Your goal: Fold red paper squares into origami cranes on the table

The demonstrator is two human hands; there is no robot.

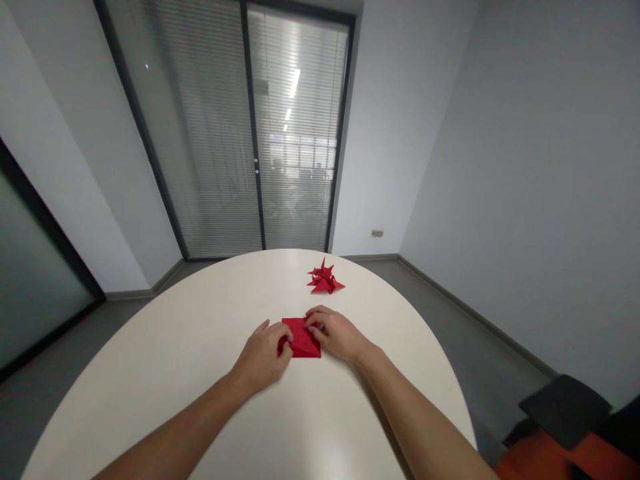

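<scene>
Red folded paper sheet (303, 345), four-sided, flat on the round cream-white tabletop (200, 347), between both hands. Left hand (264, 356) at its left edge, thumb and index curled over it, a small gap showing between them; right hand (340, 333) at its upper right corner, fingers bent close to thumb. Cannot tell whether either pair clamps the paper. Beyond, near the table's far rim: spiky cluster of red folded-paper shapes (326, 281). Farther back, dark-framed glass panels with pale horizontal blinds (215, 153)
</scene>
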